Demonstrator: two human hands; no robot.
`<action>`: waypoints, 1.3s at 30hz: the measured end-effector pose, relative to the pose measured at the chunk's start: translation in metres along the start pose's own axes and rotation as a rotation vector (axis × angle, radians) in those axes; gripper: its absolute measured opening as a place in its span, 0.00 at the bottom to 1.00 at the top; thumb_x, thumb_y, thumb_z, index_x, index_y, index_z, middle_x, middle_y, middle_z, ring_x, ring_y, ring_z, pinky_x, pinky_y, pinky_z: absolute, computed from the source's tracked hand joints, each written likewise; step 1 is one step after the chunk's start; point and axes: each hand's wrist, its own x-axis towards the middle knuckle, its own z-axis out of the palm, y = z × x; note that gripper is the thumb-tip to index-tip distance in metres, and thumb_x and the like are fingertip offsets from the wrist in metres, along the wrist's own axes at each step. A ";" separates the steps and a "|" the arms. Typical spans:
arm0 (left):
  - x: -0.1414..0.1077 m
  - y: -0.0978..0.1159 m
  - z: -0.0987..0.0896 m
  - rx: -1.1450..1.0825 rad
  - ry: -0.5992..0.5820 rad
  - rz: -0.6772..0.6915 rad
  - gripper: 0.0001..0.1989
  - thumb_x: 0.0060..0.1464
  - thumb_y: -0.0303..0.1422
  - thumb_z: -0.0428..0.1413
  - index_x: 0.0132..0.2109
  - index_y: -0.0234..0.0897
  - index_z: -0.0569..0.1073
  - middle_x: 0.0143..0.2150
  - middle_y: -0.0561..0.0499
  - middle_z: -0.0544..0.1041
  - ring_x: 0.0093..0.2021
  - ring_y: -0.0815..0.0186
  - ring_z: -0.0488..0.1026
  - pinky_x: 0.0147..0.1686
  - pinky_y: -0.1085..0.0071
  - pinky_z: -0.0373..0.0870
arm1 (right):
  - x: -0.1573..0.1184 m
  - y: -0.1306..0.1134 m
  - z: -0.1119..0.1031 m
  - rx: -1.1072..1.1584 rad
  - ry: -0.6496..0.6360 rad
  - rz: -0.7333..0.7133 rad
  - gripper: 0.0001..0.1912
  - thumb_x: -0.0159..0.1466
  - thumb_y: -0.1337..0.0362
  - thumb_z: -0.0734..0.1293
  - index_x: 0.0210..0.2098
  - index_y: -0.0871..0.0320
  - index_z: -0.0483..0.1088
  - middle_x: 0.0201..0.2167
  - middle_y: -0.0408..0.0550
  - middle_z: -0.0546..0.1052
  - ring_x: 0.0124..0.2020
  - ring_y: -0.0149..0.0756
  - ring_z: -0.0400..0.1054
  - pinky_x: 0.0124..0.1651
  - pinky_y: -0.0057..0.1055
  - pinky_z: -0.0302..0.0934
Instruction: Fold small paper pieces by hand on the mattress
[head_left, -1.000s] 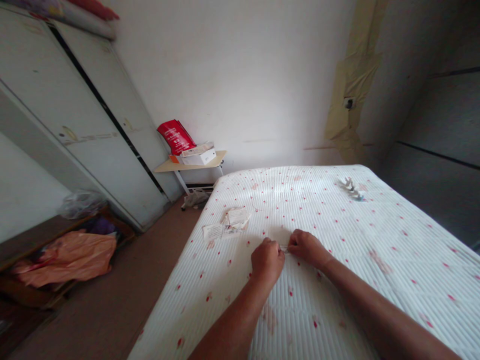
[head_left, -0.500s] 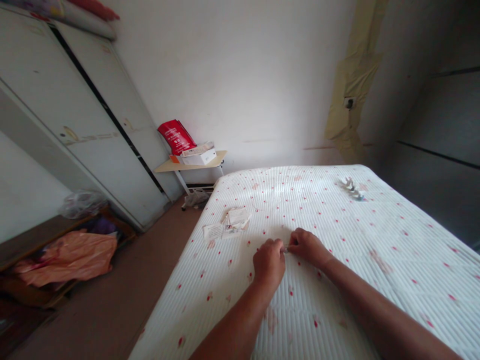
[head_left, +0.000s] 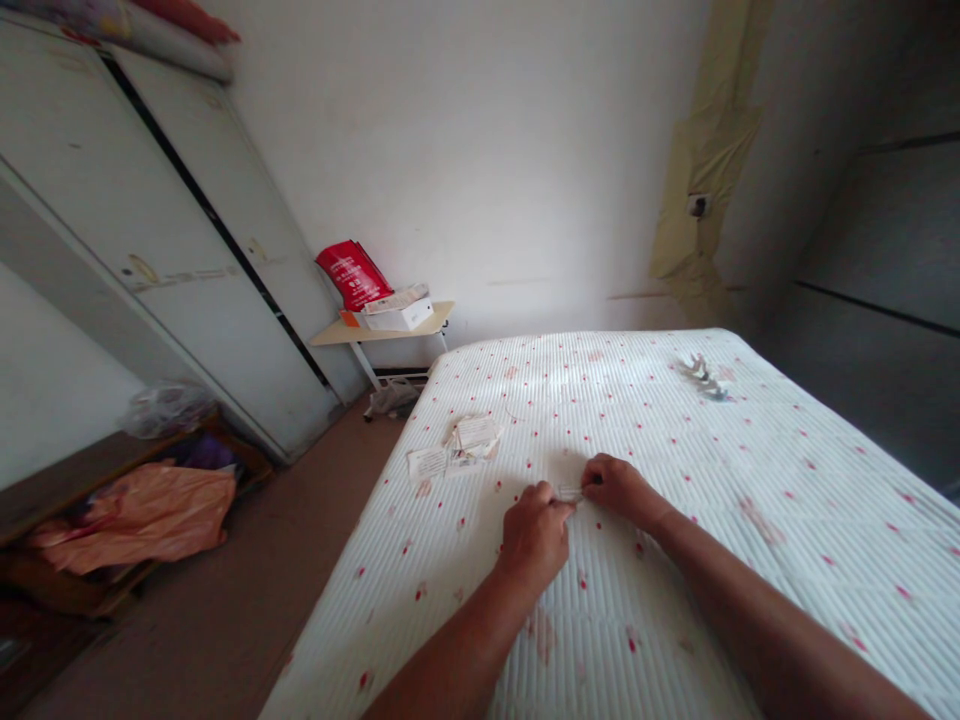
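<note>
Over the middle of the bed, my two hands meet at a small pale strip (head_left: 570, 493), perhaps paper; it is too small to make out fully. My left hand (head_left: 536, 530) is closed with its thumb and index finger at the strip's left end. The closed fingers of my right hand (head_left: 616, 490) pinch its right end. Farther to the left lie several printed paper slips (head_left: 472, 437), spread in a loose, overlapping pile. Beneath everything is a white ribbed bedcover (head_left: 600, 620) with small red flowers.
Toward the bed's far right lies a row of small, blurred grey-white pieces (head_left: 703, 378). A small table (head_left: 341, 333) beyond the bed bears a red bag (head_left: 352, 274) and a white box (head_left: 401, 316). A cabinet (head_left: 172, 220) stands left, near an orange plastic bag (head_left: 161, 515).
My hands have drawn slightly apart, so more of the pale strip shows between them. My left thumb now points out to the right along it. The paper slips have not moved.
</note>
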 end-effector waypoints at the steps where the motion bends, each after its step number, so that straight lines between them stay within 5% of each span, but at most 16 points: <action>1: 0.000 0.000 0.000 0.008 0.005 0.008 0.16 0.52 0.25 0.47 0.42 0.46 0.75 0.36 0.49 0.68 0.41 0.64 0.64 0.38 0.71 0.62 | 0.000 0.001 0.000 0.025 -0.005 -0.002 0.07 0.51 0.73 0.62 0.23 0.59 0.70 0.27 0.45 0.72 0.30 0.31 0.66 0.34 0.23 0.56; 8: 0.001 0.001 0.001 0.019 0.005 0.003 0.15 0.53 0.26 0.46 0.41 0.45 0.74 0.37 0.49 0.68 0.41 0.64 0.64 0.37 0.71 0.62 | -0.003 -0.003 0.005 -0.015 0.035 0.013 0.02 0.50 0.67 0.66 0.24 0.60 0.69 0.28 0.46 0.70 0.28 0.30 0.64 0.31 0.24 0.55; 18: -0.001 0.004 0.001 0.032 0.014 -0.004 0.15 0.54 0.26 0.46 0.42 0.44 0.74 0.37 0.49 0.68 0.41 0.65 0.64 0.39 0.71 0.63 | 0.001 0.003 0.004 0.000 0.002 -0.017 0.05 0.50 0.72 0.62 0.24 0.60 0.70 0.28 0.46 0.72 0.30 0.30 0.65 0.33 0.23 0.55; 26: 0.001 0.001 0.004 0.010 0.150 0.124 0.13 0.52 0.24 0.48 0.40 0.40 0.75 0.43 0.47 0.70 0.45 0.61 0.62 0.43 0.64 0.63 | 0.003 0.007 0.012 -0.008 0.115 0.029 0.04 0.49 0.71 0.62 0.23 0.60 0.69 0.26 0.46 0.71 0.28 0.31 0.64 0.32 0.25 0.55; 29: 0.003 -0.003 0.005 -0.035 0.190 0.239 0.14 0.51 0.23 0.48 0.41 0.39 0.74 0.50 0.48 0.69 0.51 0.59 0.60 0.48 0.61 0.61 | 0.000 0.016 0.009 0.156 0.133 -0.024 0.06 0.51 0.71 0.61 0.25 0.60 0.69 0.27 0.45 0.71 0.30 0.32 0.65 0.34 0.26 0.57; 33: 0.004 -0.006 0.006 -0.069 0.187 0.273 0.14 0.51 0.23 0.48 0.42 0.39 0.74 0.47 0.49 0.72 0.49 0.60 0.62 0.47 0.60 0.60 | -0.012 0.025 -0.001 0.406 0.056 -0.149 0.09 0.53 0.69 0.60 0.27 0.58 0.71 0.29 0.45 0.72 0.31 0.32 0.66 0.35 0.27 0.60; 39: 0.001 -0.006 0.005 -0.080 0.186 0.188 0.14 0.49 0.24 0.50 0.40 0.42 0.75 0.38 0.48 0.72 0.42 0.61 0.63 0.42 0.63 0.61 | -0.023 0.021 -0.007 0.316 -0.033 -0.252 0.12 0.55 0.71 0.59 0.27 0.57 0.74 0.30 0.46 0.72 0.33 0.32 0.67 0.39 0.29 0.60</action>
